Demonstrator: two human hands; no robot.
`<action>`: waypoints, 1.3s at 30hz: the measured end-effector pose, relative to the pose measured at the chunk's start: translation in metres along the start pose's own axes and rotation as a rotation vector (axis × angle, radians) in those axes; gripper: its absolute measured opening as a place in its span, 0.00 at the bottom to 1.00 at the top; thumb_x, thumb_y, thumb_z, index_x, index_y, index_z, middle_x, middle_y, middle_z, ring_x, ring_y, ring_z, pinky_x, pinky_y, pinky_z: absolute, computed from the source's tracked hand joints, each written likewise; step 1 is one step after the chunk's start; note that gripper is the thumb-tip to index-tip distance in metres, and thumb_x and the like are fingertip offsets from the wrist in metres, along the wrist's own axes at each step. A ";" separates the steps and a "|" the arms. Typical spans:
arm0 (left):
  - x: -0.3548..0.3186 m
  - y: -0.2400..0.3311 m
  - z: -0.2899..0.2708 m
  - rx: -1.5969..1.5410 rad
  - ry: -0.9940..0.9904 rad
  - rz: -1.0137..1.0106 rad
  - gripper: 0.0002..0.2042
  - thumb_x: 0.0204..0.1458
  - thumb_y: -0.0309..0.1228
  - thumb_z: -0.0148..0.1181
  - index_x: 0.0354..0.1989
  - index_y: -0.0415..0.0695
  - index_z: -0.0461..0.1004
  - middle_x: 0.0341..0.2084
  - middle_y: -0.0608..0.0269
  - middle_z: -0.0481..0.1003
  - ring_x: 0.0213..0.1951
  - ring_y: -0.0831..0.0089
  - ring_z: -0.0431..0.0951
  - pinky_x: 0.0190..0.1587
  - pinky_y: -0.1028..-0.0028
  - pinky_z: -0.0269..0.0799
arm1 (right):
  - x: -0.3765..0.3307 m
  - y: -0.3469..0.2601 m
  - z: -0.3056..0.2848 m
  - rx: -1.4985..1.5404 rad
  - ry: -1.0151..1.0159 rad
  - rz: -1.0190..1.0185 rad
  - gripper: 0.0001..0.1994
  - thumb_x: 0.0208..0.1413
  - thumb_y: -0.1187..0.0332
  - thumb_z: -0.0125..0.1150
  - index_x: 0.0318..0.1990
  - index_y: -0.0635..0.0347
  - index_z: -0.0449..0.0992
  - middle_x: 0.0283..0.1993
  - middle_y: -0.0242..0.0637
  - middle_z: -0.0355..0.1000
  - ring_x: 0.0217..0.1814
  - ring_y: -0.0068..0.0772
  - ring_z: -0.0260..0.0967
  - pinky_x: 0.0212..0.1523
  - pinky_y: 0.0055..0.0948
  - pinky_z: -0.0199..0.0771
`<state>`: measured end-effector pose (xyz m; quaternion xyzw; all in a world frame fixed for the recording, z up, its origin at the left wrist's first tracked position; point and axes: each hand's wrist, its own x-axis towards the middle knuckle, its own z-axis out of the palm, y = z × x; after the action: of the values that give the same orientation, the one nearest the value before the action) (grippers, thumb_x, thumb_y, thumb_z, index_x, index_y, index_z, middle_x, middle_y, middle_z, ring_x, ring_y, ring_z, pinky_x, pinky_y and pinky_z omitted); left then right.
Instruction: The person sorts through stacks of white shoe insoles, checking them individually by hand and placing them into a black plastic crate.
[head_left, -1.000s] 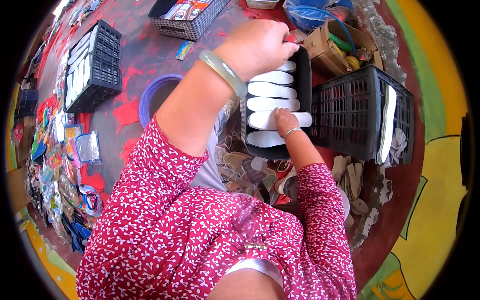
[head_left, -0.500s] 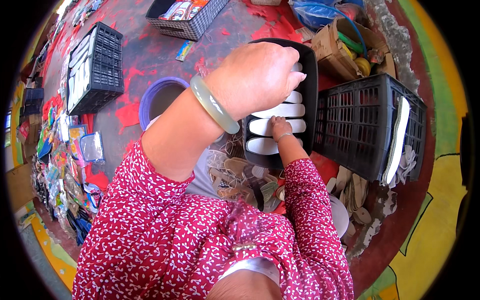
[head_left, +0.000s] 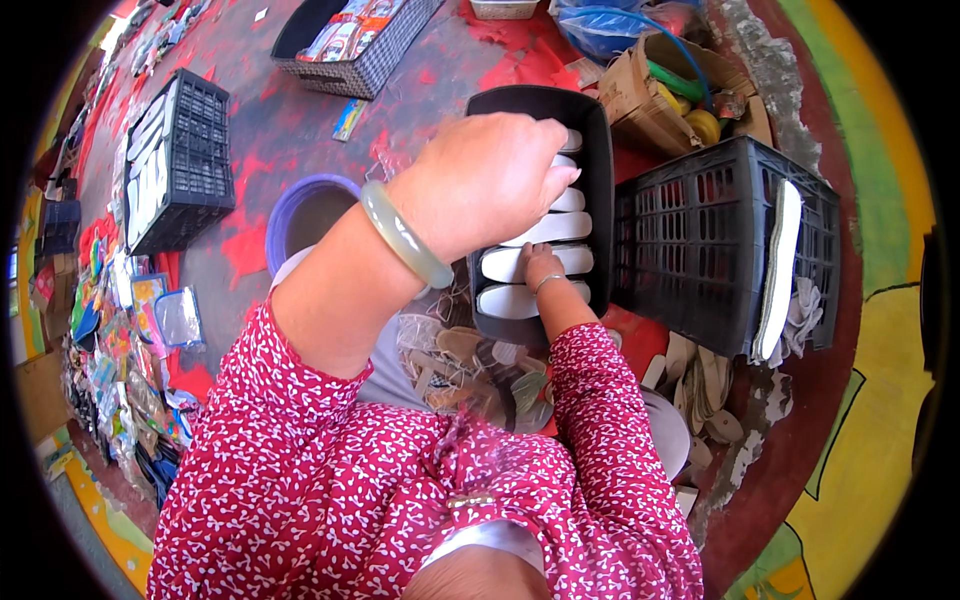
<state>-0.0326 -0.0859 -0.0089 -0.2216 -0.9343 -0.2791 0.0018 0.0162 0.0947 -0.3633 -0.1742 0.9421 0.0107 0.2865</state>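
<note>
A dark bin [head_left: 600, 150] stands in front of me with a row of white insoles [head_left: 548, 228] packed across it, rounded ends showing. Over its left side is my left hand [head_left: 500, 180], a pale bangle on its wrist. Its fingers are curled downward and mostly hidden behind the back of the hand; the thumb points right, and whatever lies in the grip is out of sight. Lower in the bin, my right hand [head_left: 543, 264] has its bent fingers on a white insole [head_left: 503, 263] near the close end of the row, closed at its edge.
A black plastic crate [head_left: 690, 240] with a pale insole over its side stands at right, near a cardboard box [head_left: 640, 85]. Left are a purple tub [head_left: 285, 215] and another crate [head_left: 195, 160]. Loose soles [head_left: 460, 350] lie below the bin; a woven basket [head_left: 375, 70] is farther off.
The view has shifted slightly, so the bin and crates sit a little farther left. Both hands stay over the bin in nearly the same poses.
</note>
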 end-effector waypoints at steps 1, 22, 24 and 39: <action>0.003 0.002 0.002 0.002 -0.005 0.029 0.14 0.51 0.39 0.54 0.36 0.39 0.72 0.27 0.48 0.74 0.33 0.49 0.74 0.34 0.58 0.68 | 0.003 0.004 0.011 0.032 0.072 0.016 0.15 0.54 0.73 0.44 0.49 0.64 0.63 0.52 0.50 0.65 0.57 0.46 0.61 0.50 0.35 0.71; 0.028 0.021 0.038 0.032 0.142 0.236 0.08 0.46 0.31 0.58 0.30 0.38 0.75 0.30 0.54 0.74 0.40 0.56 0.72 0.46 0.63 0.67 | -0.261 0.112 -0.270 0.260 1.297 0.367 0.17 0.47 0.63 0.61 0.43 0.61 0.72 0.42 0.49 0.72 0.46 0.51 0.68 0.46 0.41 0.69; 0.027 0.026 0.040 0.060 0.121 0.227 0.08 0.45 0.32 0.58 0.29 0.39 0.75 0.30 0.53 0.74 0.39 0.56 0.73 0.45 0.62 0.68 | -0.273 0.136 -0.255 0.286 1.186 0.470 0.18 0.46 0.61 0.62 0.41 0.62 0.71 0.41 0.51 0.71 0.46 0.53 0.67 0.45 0.43 0.67; 0.037 0.057 0.069 0.101 0.000 0.293 0.09 0.48 0.33 0.55 0.27 0.40 0.75 0.27 0.51 0.75 0.36 0.55 0.74 0.43 0.59 0.67 | -0.276 0.123 -0.268 0.206 1.092 0.875 0.09 0.58 0.67 0.46 0.39 0.61 0.70 0.33 0.52 0.73 0.36 0.55 0.71 0.36 0.46 0.70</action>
<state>-0.0337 0.0077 -0.0332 -0.3553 -0.9048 -0.2285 0.0535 0.0451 0.2669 0.0004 0.2681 0.9308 -0.0532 -0.2428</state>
